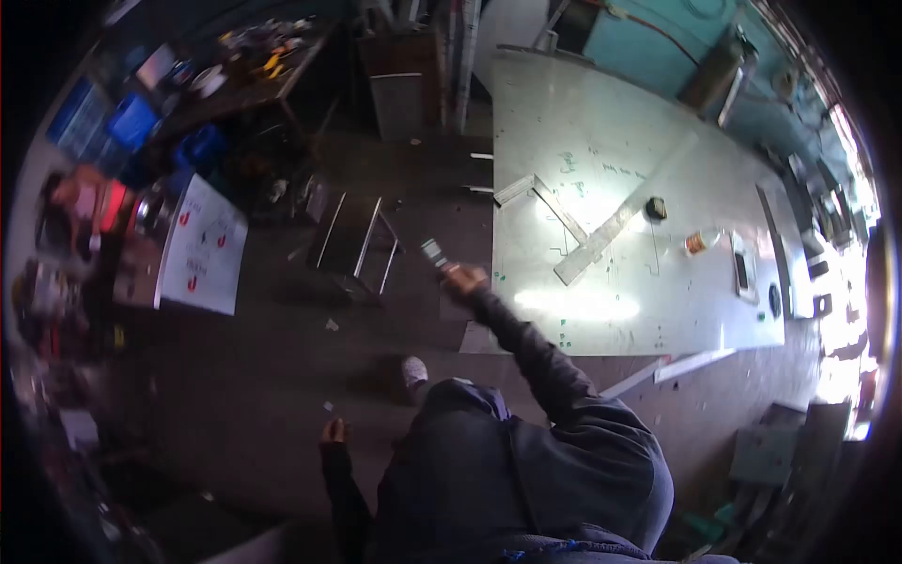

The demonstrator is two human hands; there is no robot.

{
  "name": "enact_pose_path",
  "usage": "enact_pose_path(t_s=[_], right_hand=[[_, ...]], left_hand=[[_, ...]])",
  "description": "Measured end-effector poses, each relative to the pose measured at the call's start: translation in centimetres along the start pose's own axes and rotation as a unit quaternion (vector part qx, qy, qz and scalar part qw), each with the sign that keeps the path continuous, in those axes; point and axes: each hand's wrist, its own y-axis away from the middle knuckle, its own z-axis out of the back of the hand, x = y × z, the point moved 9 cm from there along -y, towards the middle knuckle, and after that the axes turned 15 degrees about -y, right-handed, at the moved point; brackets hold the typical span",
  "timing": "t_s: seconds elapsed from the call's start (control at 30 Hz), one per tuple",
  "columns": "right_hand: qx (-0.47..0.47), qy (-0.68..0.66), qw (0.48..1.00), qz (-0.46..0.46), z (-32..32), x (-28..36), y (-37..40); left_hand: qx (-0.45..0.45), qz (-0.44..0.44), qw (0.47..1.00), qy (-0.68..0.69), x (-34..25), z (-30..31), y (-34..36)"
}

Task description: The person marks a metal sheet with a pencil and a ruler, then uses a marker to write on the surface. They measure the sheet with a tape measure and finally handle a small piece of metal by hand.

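My right hand (pixel 464 280) reaches out at the left edge of a metal sheet (pixel 601 329) on a table. Its fingers are closed around a small flat rectangular thing (pixel 432 252) with a pale face, whose kind I cannot make out. Low on the left, my left hand (pixel 334 430) hangs over the floor, fingers loosely apart, apparently holding nothing. On the sheet lie a long flat metal strip (pixel 601 242), an angled metal piece (pixel 561 212) and a small dark block-like thing (pixel 656 207). Green handwriting and drawn lines mark the sheet.
A clear bottle (pixel 701 242) and a pale frame-like thing (pixel 744 273) lie on the sheet's right side. A dark stool-like stand (pixel 349 240) and a white printed panel (pixel 202 249) stand left. A person (pixel 86 202) is at far left; a cluttered workbench (pixel 254 80) stands behind.
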Motion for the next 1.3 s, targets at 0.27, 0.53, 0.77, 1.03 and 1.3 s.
enact_pose_path(t_s=[0.27,0.53,0.77,1.03,1.3], right_hand=[[0.141,-0.02,0.974,-0.174,-15.1,2.6,-1.1],[0.042,0.032,0.982,-0.182,-8.8,-1.1,-10.4],[0.011,0.078,0.967,-0.241,0.0,0.9,-26.0],[-0.28,-0.025,0.956,-0.079,15.8,1.7,-35.7],[-0.487,-0.006,0.868,-0.098,33.9,-2.7,-39.9]], left_hand=[[0.29,-0.183,0.938,0.046,-19.6,-7.4,-8.0],[0.44,-0.234,0.867,-0.002,-38.9,-19.7,-14.1],[0.418,-0.181,0.89,0.02,-53.5,-24.2,-27.4],[0.52,-0.234,0.821,-0.033,-73.8,-36.8,-38.2],[0.553,-0.37,0.746,0.005,-93.4,-49.3,-43.4]])
